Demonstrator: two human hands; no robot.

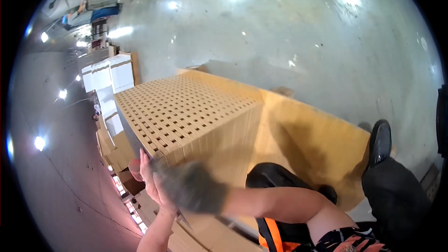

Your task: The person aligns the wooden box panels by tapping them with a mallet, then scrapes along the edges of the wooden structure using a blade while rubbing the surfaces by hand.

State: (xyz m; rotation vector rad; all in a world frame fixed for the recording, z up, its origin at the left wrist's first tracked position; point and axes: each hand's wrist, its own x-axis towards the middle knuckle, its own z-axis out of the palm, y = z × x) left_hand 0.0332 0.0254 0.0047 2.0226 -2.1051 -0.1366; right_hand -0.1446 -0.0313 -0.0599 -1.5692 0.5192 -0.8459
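A large stack of brown cardboard pieces with rows of square slots (186, 109) stands on a tan board (303, 135). At its near lower-left corner is my left hand (156, 184), bare, with fingers stretched out along the edge. A reddish rounded thing (135, 170), too blurred to name, shows beside those fingers. My right hand (196, 189), in a dark grey glove, crosses in front of the left wrist and the stack's corner. It is smeared by motion, and its fingers are hidden.
White boxes (122, 73) and brown cartons (119, 149) stand beyond the stack. A person (86, 17) is far off at the upper left. My dark shoe (381, 142) is on the right, by the board's edge. Grey floor (280, 28) stretches across the top.
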